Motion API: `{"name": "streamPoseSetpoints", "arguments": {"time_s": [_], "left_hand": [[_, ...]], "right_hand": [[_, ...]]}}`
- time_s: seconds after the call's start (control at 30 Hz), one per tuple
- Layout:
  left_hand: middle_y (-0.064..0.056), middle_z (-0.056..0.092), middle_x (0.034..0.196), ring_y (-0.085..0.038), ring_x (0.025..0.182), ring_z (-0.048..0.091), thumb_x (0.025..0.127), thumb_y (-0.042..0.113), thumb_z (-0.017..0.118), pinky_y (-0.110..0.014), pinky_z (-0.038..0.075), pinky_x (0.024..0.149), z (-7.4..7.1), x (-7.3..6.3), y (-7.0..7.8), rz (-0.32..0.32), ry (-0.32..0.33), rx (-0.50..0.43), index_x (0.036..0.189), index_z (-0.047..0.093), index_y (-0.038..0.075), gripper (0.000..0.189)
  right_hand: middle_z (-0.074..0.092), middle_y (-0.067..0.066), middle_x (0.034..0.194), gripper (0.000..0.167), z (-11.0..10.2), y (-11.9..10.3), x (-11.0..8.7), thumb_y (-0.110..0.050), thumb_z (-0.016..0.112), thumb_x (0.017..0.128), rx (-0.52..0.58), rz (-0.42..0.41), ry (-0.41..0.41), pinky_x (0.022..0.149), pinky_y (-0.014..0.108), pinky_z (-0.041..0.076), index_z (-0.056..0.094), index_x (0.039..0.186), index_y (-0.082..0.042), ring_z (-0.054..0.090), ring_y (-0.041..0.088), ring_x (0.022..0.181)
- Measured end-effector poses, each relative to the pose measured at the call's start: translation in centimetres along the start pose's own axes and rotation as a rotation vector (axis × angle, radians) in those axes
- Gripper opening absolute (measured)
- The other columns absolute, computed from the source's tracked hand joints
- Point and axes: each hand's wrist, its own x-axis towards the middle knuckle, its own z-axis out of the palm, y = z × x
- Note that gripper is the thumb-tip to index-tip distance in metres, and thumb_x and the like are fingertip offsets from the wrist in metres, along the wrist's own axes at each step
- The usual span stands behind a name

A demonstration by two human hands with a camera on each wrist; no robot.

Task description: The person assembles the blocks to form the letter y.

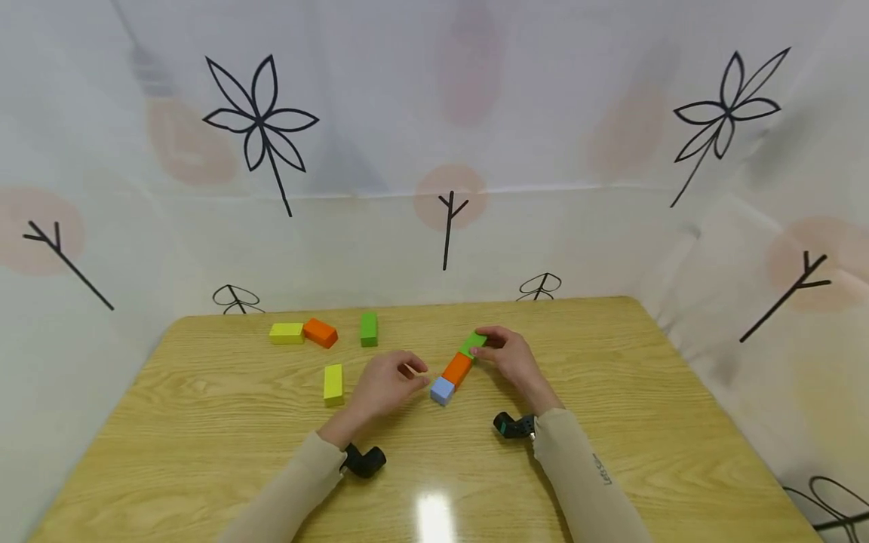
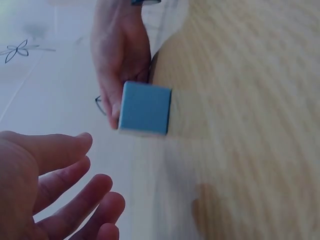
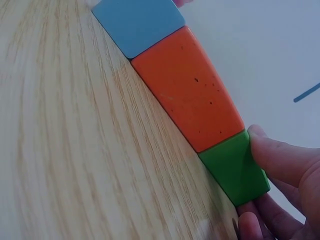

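Observation:
A light-blue block (image 1: 443, 391), an orange block (image 1: 456, 370) and a green block (image 1: 471, 345) lie end to end in a slanting row on the table. At the row's far end, my right hand (image 1: 512, 358) pinches the green block between thumb and fingers. The right wrist view shows this green block (image 3: 235, 170) flush against the orange one (image 3: 192, 90). My left hand (image 1: 387, 386) hovers left of the blue block, fingers loosely bent and holding nothing. In the left wrist view, the blue block's end face (image 2: 146, 109) hides the rest of the row.
On the left of the wooden table (image 1: 597, 483) lie a yellow block (image 1: 287, 333) touching another orange block (image 1: 320, 332), a second green block (image 1: 369, 329), and a second yellow block (image 1: 333, 385) near my left hand. A patterned white cloth (image 1: 380, 249) hangs behind the table.

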Motion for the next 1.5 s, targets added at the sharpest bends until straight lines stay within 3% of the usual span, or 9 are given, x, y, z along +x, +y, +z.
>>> {"name": "streamPoseSetpoints", "arguments": {"time_s": [0.37, 0.73, 1.1, 1.5], "left_hand": [[-0.002, 0.070, 0.105, -0.022, 0.095, 0.066, 0.092, 0.023, 0.074, -0.039, 0.054, 0.074, -4.0, 1.3, -2.3, -0.070, 0.126, 0.027, 0.106, 0.074, 0.013, 0.018], [-0.010, 0.067, 0.115, -0.029, 0.103, 0.062, 0.092, 0.027, 0.073, -0.045, 0.053, 0.078, -6.8, 2.7, -5.2, -0.200, 0.158, 0.033, 0.111, 0.073, 0.013, 0.023], [-0.011, 0.061, 0.126, -0.028, 0.106, 0.060, 0.090, 0.026, 0.074, -0.044, 0.051, 0.084, -6.6, 4.7, -6.0, -0.264, 0.119, 0.071, 0.117, 0.070, 0.013, 0.029], [-0.020, 0.048, 0.134, -0.033, 0.107, 0.059, 0.089, 0.024, 0.076, -0.045, 0.050, 0.086, -5.3, 5.6, -6.1, -0.308, 0.145, 0.126, 0.127, 0.066, 0.008, 0.043]], "right_hand": [[0.061, 0.017, 0.127, 0.044, -0.3, -0.2, 0.0, -0.007, 0.075, 0.089, -0.002, -0.005, -0.015, 0.099, 0.044, 0.046, 0.063, 0.131, -0.002, 0.056, 0.031, 0.115], [0.061, 0.016, 0.125, 0.044, -0.1, -0.2, -0.1, -0.008, 0.075, 0.089, -0.007, 0.019, -0.010, 0.096, 0.042, 0.045, 0.063, 0.131, -0.003, 0.055, 0.030, 0.111], [0.061, 0.017, 0.125, 0.044, -0.1, -0.3, 0.0, -0.006, 0.075, 0.089, -0.008, 0.008, -0.011, 0.093, 0.039, 0.046, 0.063, 0.130, -0.001, 0.056, 0.029, 0.109], [0.063, 0.016, 0.124, 0.043, -0.2, -0.2, 0.0, -0.006, 0.075, 0.089, -0.023, -0.002, -0.009, 0.093, 0.039, 0.047, 0.063, 0.130, -0.001, 0.056, 0.029, 0.110]]}}
